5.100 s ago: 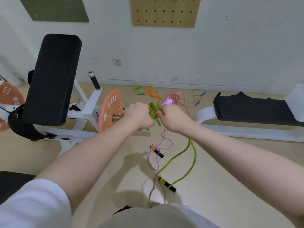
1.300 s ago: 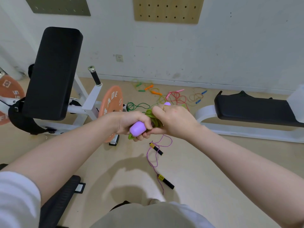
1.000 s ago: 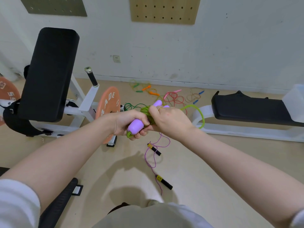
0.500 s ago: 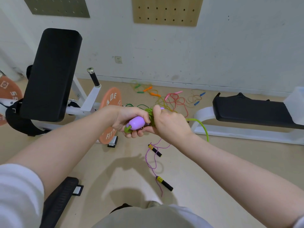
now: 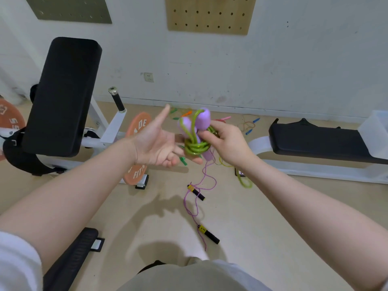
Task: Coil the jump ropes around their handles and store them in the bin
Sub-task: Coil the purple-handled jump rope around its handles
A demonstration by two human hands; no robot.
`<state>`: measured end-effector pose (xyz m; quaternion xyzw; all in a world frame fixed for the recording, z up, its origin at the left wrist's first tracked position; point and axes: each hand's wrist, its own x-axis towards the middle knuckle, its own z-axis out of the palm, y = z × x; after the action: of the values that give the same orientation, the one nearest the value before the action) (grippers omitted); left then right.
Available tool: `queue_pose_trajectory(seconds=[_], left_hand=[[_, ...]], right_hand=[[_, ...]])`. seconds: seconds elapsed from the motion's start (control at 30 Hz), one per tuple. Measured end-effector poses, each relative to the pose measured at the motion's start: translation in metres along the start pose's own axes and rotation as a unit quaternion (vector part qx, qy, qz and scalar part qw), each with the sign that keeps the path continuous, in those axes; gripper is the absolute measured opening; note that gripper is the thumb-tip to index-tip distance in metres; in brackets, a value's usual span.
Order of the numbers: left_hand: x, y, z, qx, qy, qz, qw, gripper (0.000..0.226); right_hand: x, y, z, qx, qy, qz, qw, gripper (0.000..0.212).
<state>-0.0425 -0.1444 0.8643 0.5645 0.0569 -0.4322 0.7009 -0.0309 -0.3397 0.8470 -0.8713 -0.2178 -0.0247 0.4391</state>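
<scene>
Coiling tightly round two upright purple handles, green rope.

glossy translucent green plastic rope | smooth matt lilac plastic handles | matt black padded vinyl bench pad | pale wooden pegboard

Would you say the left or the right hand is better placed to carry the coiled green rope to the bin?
Probably the right hand: it already pinches the green rope bundle, while the left hand lies open beside it.
</scene>
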Motion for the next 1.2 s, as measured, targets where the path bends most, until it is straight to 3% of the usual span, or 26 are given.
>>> queue_pose_trajectory(seconds=[0.07,0.1,0.17,0.23,0.37,0.53,0.63,0.7,0.77,0.83,0.9,0.97,1.03,1.13,1.2], left_hand=[[0.001,-0.001,-0.002,0.085,0.075,0.03,0.993,0.094],[0.001,-0.001,0.002,0.16,0.119,0.067,0.978,0.076],[-0.002,0.0,0.02,0.282,0.16,0.158,0.933,0.015],[0.001,-0.004,0.033,0.306,0.126,0.196,0.923,0.021],[0.009,-0.014,0.038,0.215,0.144,0.144,0.955,0.033],[0.021,-0.043,0.033,0.142,0.178,0.116,0.967,0.06],[0.026,-0.048,0.037,0.179,0.243,0.146,0.942,0.045],[0.026,-0.045,0.042,0.23,0.268,0.175,0.919,0.03],[0.027,-0.041,0.042,0.312,0.301,0.19,0.881,0.028],[0.029,-0.038,0.033,0.455,0.348,0.164,0.803,0.033],[0.027,-0.036,0.015,0.559,0.38,0.104,0.73,0.044],[0.022,-0.035,0.003,0.623,0.365,0.025,0.691,0.051],[0.021,-0.038,0.003,0.698,0.324,-0.027,0.638,0.053],[0.025,-0.041,0.018,0.788,0.27,-0.015,0.553,0.046],[0.024,-0.039,0.03,0.824,0.23,-0.005,0.517,0.023]], right_hand=[[0.0,0.003,0.002,0.159,0.013,0.083,0.984,0.023],[-0.002,0.002,0.006,0.226,0.005,0.133,0.965,0.025],[-0.008,-0.001,0.018,0.323,-0.025,0.223,0.919,0.032],[-0.014,-0.005,0.029,0.372,-0.05,0.285,0.882,0.035],[-0.019,-0.005,0.036,0.411,-0.062,0.34,0.843,0.035],[-0.025,-0.001,0.037,0.38,-0.086,0.371,0.843,0.038],[-0.026,-0.001,0.038,0.374,-0.108,0.358,0.849,0.035],[-0.024,-0.002,0.035,0.33,-0.134,0.334,0.873,0.034],[-0.021,-0.003,0.031,0.252,-0.157,0.313,0.902,0.029],[-0.021,-0.004,0.023,0.132,-0.189,0.291,0.929,0.026],[-0.023,-0.007,0.013,-0.041,-0.273,0.232,0.933,0.028],[-0.025,-0.015,0.006,-0.223,-0.364,0.124,0.896,0.028],[-0.024,-0.033,0.001,-0.346,-0.405,0.016,0.846,0.023],[-0.011,-0.063,-0.004,-0.493,-0.388,-0.14,0.766,0.011],[-0.001,-0.074,-0.002,-0.544,-0.369,-0.213,0.723,0.012]])
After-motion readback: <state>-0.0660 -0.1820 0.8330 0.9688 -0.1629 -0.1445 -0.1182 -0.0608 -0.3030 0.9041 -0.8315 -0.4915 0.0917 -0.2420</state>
